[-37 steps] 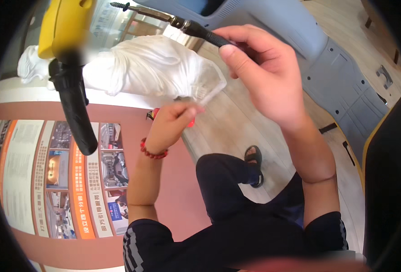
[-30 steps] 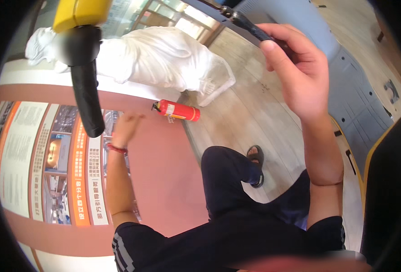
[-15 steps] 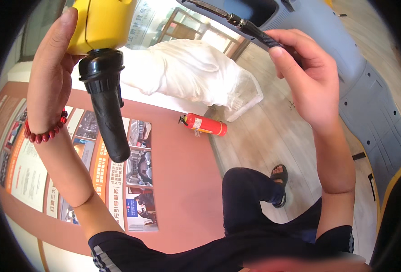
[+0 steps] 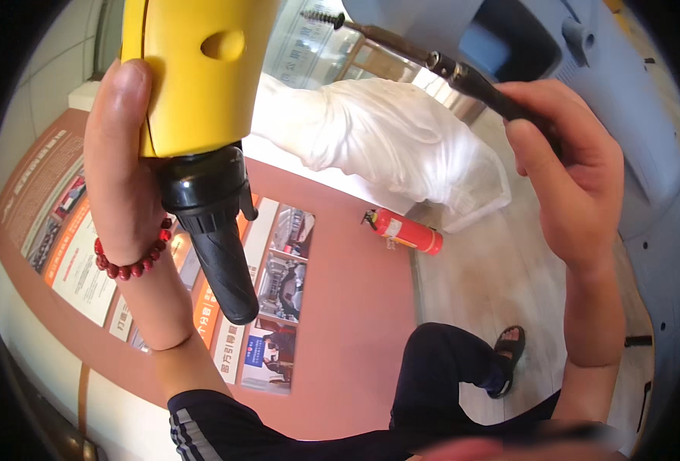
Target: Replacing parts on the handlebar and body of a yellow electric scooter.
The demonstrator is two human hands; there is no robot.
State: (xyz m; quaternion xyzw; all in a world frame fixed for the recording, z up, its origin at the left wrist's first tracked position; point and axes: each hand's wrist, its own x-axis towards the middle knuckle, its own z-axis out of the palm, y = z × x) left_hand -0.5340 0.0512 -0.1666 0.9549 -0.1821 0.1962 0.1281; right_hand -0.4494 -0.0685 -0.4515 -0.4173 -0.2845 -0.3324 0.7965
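Two hands work at head height. Largest, a yellow power tool (image 4: pixel 190 77) with a black handle (image 4: pixel 217 238) fills the upper left, the left hand (image 4: pixel 121 169) wrapped closed around its body. Right hand (image 4: pixel 570 177) pinches a black screwdriver (image 4: pixel 471 81), tipped with a screw (image 4: pixel 321 17), well apart. Between them lie a white cloth bundle (image 4: pixel 386 146) and a small red fire extinguisher (image 4: pixel 405 232).

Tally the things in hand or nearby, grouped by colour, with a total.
Yellow and black: 1, power tool, gripped by the left hand
Black: 1, screwdriver with a screw at its tip, held by the right hand
Red: 2, fire extinguisher and bead bracelet
White: 1, cloth cover
Total: 5
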